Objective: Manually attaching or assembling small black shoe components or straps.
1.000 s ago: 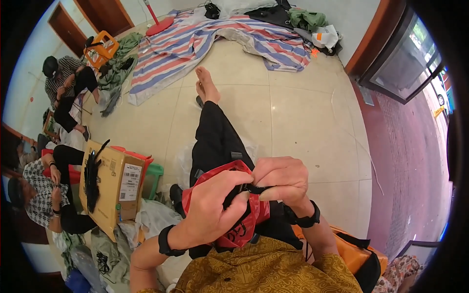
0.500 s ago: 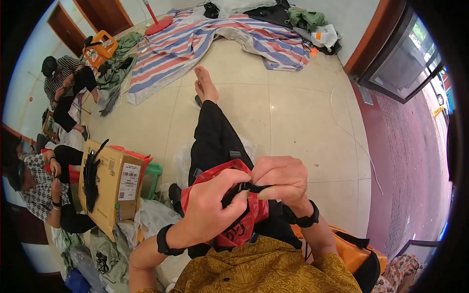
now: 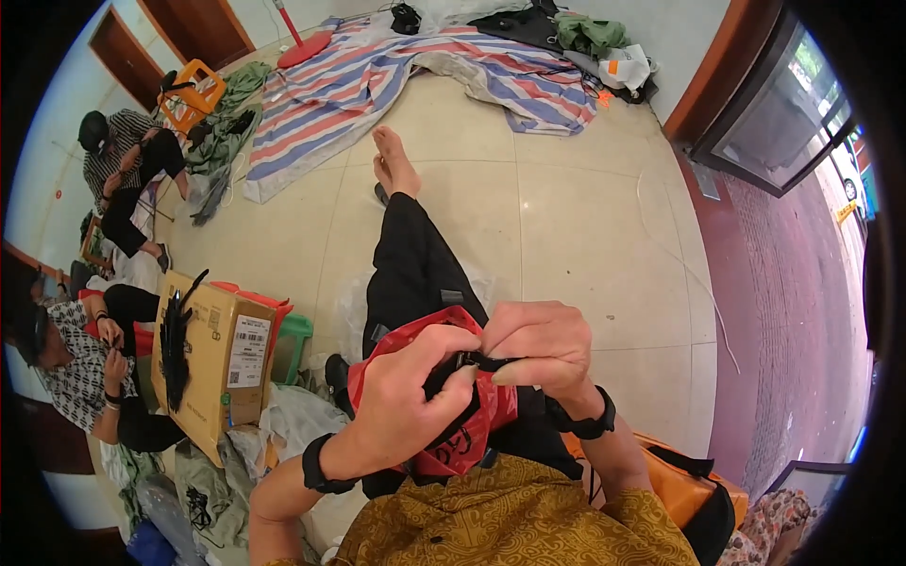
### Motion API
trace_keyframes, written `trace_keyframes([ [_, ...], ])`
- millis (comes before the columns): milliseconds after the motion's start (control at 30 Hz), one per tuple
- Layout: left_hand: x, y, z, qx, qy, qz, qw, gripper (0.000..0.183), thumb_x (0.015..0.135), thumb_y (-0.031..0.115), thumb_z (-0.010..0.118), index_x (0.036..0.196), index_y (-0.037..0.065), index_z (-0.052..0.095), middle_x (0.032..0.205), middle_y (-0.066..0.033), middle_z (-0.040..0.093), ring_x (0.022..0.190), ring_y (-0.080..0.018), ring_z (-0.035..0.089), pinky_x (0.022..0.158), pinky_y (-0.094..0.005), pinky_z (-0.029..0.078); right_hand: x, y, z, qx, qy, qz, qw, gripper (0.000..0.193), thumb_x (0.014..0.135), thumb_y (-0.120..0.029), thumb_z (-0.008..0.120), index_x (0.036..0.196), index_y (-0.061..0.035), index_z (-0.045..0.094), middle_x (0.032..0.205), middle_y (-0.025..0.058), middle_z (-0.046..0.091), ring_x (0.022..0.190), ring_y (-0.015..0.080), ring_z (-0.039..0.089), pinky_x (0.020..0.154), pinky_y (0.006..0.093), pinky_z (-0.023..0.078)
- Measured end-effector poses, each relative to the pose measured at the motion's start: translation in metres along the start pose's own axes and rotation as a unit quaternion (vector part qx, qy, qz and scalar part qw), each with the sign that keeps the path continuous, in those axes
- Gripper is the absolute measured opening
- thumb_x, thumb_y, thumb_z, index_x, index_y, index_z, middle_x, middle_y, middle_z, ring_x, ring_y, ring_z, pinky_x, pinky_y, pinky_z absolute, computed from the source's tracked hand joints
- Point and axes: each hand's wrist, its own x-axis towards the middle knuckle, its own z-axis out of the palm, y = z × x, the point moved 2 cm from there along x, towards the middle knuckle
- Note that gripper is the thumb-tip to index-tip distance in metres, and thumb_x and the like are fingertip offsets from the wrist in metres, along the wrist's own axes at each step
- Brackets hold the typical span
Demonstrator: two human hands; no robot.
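Observation:
My left hand pinches a small dark buckle between thumb and fingers. A black strap runs from the buckle into my right hand, whose thumb and fingers are closed on it. The fingertips almost meet and hide part of the buckle. Under both hands a red plastic bag with dark marks lies on my lap, over black trousers. More black material shows at the bag's mouth, partly behind my left hand.
At left stands a cardboard box with a bundle of black straps on top, beside a green stool. Two people sit there, handling small things. A striped sheet covers the far floor; an orange bag is near my right elbow.
Both hands keep almost the same place and grip on the strap and buckle. The view has shifted very slightly. The nearer person's hands at left have moved a little.

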Motion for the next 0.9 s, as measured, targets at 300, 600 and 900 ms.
trace_keyframes([
  [300, -0.0027, -0.0038, -0.0004, -0.039, -0.018, -0.057, 0.997, 0.021, 0.071, -0.002, 0.057, 0.092, 0.002, 0.054, 0.073, -0.0087, 0.057, 0.063, -0.0133, 0.058, 0.056, -0.0238, 0.044, -0.0016, -0.0002, 0.0020, -0.011, -0.004, 0.005, 1.000, 0.013, 0.058, -0.003, 0.068, 0.064, 0.0030, 0.058, 0.065, 0.0103, 0.058, 0.057, 0.0211, 0.055, 0.049, 0.0269, 0.042],
  [600, -0.0035, -0.0042, -0.0021, -0.067, -0.028, -0.056, 0.996, 0.018, 0.074, -0.002, 0.054, 0.092, 0.000, 0.052, 0.075, -0.0075, 0.056, 0.065, -0.0133, 0.055, 0.061, -0.0236, 0.044, -0.0017, -0.0010, 0.0030, -0.039, -0.021, -0.001, 0.999, 0.014, 0.059, -0.005, 0.069, 0.064, 0.0019, 0.058, 0.065, 0.0095, 0.057, 0.057, 0.0210, 0.055, 0.048, 0.0273, 0.042],
  [900, -0.0053, -0.0063, -0.0013, -0.115, -0.048, -0.085, 0.988, 0.017, 0.077, -0.001, 0.051, 0.094, -0.001, 0.051, 0.079, -0.0085, 0.057, 0.070, -0.0129, 0.056, 0.064, -0.0235, 0.044, -0.0025, -0.0005, 0.0027, -0.044, -0.018, -0.012, 0.999, 0.014, 0.058, -0.005, 0.069, 0.064, 0.0015, 0.058, 0.065, 0.0093, 0.057, 0.057, 0.0209, 0.055, 0.049, 0.0273, 0.042],
])
